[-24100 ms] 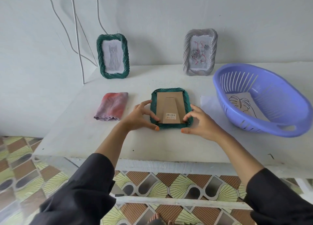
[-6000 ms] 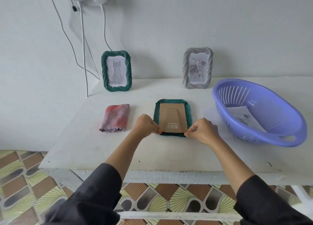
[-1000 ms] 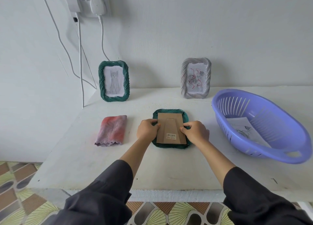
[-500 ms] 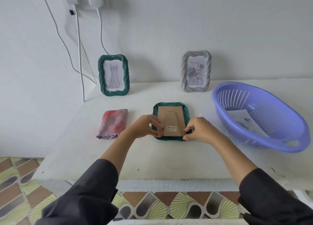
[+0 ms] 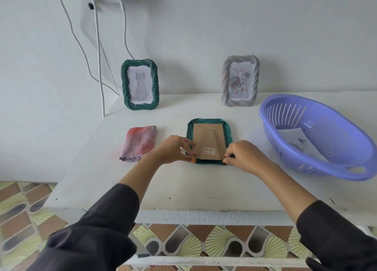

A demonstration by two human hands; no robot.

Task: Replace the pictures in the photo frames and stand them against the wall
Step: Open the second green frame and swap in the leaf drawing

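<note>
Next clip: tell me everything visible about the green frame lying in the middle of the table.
The green frame lies face down on the white table, its rim moulded in twisted ridges. A brown cardboard back with a flat-folded stand flap and barcode sticker fills it. The left hand pinches its near left corner, the right hand its near right corner. Picture side hidden.

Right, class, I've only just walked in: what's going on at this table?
A person is working on a face-down green frame that lies in the middle of the white table. The left hand and right hand pinch its near corners, at the edge of the cardboard backing. The green cat frame and the grey rose frame already stand against the wall. A paper sheet lies in the purple basket. A folded cloth lies left of the frame.
</note>
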